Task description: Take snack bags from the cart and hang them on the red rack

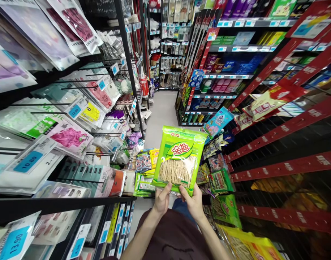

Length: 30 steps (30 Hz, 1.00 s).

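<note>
A bright green snack packet [180,157] with a clear window is held up before me, its front facing me. Pale strips show through the window. My left hand [162,199] pinches its lower left edge, thumb on the front. At the lower right edge, my right hand [193,202] grips it the same way, thumb on top. Just below and left of the packet lie other green packets [144,185] and a yellow packet [154,157], partly hidden by it. More green packets [225,210] hang to the right of my right hand.
On the left, a rack holds hanging packs [70,137] and price tags [28,160]. Red rack strips [287,168] with snack bags run along the right. Yellow packets [252,245] are low at right. Ahead, the grey floor [165,108] leads between shelves [233,48].
</note>
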Motion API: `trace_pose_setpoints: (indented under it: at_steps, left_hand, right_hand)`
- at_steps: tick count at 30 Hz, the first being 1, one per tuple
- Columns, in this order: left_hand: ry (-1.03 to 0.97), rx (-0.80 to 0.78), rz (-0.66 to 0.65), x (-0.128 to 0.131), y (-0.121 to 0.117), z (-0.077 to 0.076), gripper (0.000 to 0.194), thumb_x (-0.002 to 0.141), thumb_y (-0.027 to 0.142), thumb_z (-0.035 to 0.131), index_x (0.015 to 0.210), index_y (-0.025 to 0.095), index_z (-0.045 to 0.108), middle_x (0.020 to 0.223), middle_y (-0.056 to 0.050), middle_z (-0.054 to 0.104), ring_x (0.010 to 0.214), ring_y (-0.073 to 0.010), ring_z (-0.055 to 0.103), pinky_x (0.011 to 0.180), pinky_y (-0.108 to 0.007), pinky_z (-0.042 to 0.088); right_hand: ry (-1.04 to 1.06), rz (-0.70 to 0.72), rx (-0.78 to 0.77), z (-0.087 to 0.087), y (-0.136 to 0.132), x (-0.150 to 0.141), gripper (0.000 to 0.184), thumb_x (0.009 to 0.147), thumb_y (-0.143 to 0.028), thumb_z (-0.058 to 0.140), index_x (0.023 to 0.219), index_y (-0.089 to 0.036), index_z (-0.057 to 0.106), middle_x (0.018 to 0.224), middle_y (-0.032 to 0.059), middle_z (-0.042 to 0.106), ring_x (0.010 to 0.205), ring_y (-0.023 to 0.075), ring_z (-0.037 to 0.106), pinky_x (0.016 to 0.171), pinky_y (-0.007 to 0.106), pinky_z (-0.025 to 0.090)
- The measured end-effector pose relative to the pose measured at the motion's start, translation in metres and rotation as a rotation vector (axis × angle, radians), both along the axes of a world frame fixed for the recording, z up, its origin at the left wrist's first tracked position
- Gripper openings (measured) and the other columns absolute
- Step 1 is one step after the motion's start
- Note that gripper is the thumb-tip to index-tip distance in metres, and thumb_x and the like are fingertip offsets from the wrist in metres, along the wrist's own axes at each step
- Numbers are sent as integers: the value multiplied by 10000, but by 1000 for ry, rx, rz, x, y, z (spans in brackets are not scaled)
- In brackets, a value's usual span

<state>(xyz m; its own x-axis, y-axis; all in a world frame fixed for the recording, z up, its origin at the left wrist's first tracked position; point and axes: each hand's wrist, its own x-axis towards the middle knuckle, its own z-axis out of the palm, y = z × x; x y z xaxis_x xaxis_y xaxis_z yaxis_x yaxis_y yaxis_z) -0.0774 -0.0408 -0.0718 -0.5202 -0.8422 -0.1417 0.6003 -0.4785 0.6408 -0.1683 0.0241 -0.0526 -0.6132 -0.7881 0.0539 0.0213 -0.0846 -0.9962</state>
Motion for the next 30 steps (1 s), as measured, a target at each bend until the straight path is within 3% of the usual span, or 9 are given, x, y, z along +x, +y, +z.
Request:
trace_pose_setpoints:
  at_steps: [8,30]
  left_hand:
    - [17,-16,25,-2,2,-1,504,777,302,720,1238,159,576,1034,-97,709,1014,-268,649,899,-391,516]
    - [-53,4,-10,-2,3,-3,398,711,366,772,1025,142,674,886,-96,728,977,-284,668,923,-431,509]
  right_hand:
    - [-8,1,14,0,2,-1,297,791,-425,687,867,-188,525,555,-42,537,412,85,461,377,191,367]
    - [40,-23,41,0,3,-3,291,791,-432,676,822,-189,520,531,-53,520,404,80,443,375,185,368]
